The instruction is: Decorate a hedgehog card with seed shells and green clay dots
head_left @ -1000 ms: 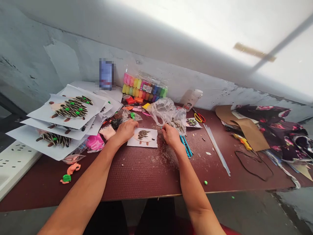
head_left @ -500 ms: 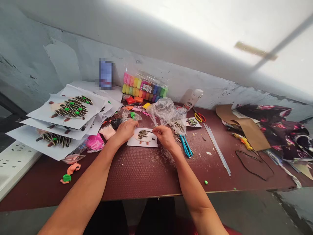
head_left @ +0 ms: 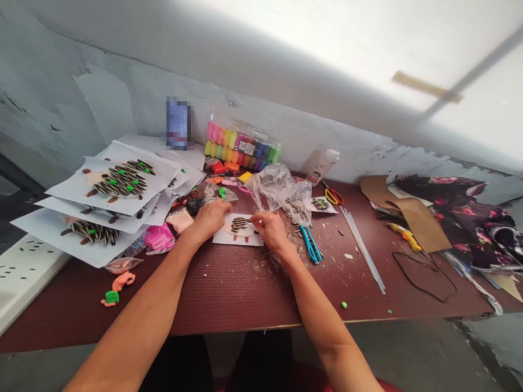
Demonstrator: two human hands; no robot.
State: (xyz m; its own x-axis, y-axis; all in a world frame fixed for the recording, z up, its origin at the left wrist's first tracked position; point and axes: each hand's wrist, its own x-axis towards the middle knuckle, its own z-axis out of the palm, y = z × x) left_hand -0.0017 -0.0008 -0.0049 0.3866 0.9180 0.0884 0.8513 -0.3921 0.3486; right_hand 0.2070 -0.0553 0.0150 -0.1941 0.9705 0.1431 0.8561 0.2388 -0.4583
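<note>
A small white card [head_left: 223, 237] lies on the table, bearing a pale clay hedgehog shape [head_left: 250, 231] with brown feet. Rows of striped sunflower seeds [head_left: 239, 224] stick in the clay as spines. My left hand [head_left: 210, 219] is at the card's upper left edge, fingers bent and holding it against the table. Over the card's right side, my right hand [head_left: 270, 228] pinches a small dark sunflower seed between thumb and forefinger, close to the seed rows. A clear plastic bag [head_left: 272, 185] sits behind, with loose seeds [head_left: 296, 209] at its mouth.
Finished-looking hedgehog sheets [head_left: 65, 190] are piled at left. A blue utility knife [head_left: 311, 245], scissors [head_left: 334, 196], glue sticks [head_left: 363, 250] and a glue gun [head_left: 404, 235] lie rightward. Colored clay packs [head_left: 241, 149] and a white bottle [head_left: 322, 166] stand at the wall.
My right hand has moved slightly left over the card, bringing its pinched fingertips nearer the seed rows. My left hand stays at the card's edge.
</note>
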